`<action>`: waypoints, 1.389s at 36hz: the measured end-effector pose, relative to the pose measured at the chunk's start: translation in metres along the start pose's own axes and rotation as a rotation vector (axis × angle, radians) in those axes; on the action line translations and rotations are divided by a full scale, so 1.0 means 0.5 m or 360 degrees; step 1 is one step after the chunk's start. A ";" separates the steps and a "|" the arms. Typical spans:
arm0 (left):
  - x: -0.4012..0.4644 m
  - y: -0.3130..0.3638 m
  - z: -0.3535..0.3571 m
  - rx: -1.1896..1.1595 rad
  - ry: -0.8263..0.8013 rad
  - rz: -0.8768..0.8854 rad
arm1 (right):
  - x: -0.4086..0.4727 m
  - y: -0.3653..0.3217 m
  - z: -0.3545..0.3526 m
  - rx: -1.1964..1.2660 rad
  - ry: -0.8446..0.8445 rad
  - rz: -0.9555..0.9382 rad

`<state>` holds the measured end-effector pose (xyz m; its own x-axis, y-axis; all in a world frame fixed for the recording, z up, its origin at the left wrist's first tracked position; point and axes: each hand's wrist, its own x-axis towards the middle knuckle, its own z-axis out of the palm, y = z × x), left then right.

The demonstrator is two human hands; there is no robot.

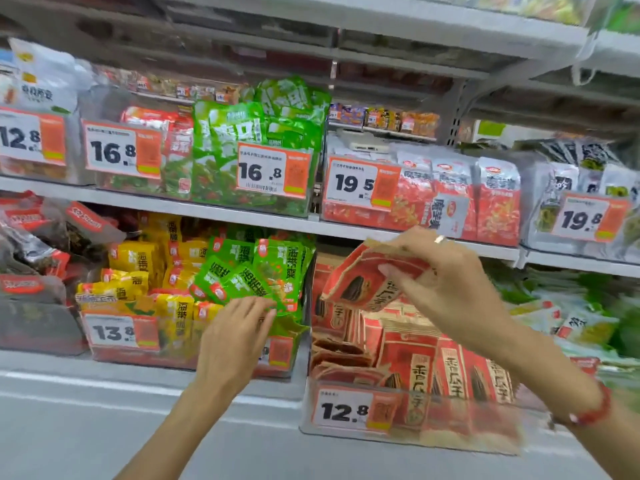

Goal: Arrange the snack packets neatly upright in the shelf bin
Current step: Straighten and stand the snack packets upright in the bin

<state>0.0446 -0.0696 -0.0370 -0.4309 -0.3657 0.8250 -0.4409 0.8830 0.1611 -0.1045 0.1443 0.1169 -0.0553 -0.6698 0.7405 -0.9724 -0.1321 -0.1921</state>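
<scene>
Packets (367, 282) pinched in right hand (446, 282) above bin (346, 410), mid-arranging. Left hand (235, 337), fingers relaxed, touching green packets (263, 271) beside bin. Next: packets lowered upright into bin.

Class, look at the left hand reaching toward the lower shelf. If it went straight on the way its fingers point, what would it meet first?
Most likely the green snack packets: the left hand points up and forward, its fingertips already at their lower edge. Depth is unclear, so actual contact cannot be confirmed.
</scene>
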 end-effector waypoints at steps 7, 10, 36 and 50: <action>-0.033 -0.017 0.048 -0.0062 0.0235 0.0130 | 0.031 0.031 0.069 -0.0262 -0.0409 -0.0077; -0.030 -0.015 0.051 -0.0118 0.0248 0.0131 | 0.030 0.044 0.100 -0.0295 -0.0548 -0.0034; -0.026 -0.027 0.037 -0.0217 0.0032 0.0006 | 0.090 0.089 0.172 -0.0306 -0.1229 0.0431; -0.026 -0.025 0.039 -0.0219 0.0063 -0.0001 | 0.099 0.107 0.194 -0.0609 -0.1045 0.0550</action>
<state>0.0403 -0.0817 -0.0601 -0.3982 -0.3566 0.8451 -0.3275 0.9159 0.2321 -0.1372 0.0333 0.0805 -0.3366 -0.9324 0.1313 -0.9413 0.3370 -0.0198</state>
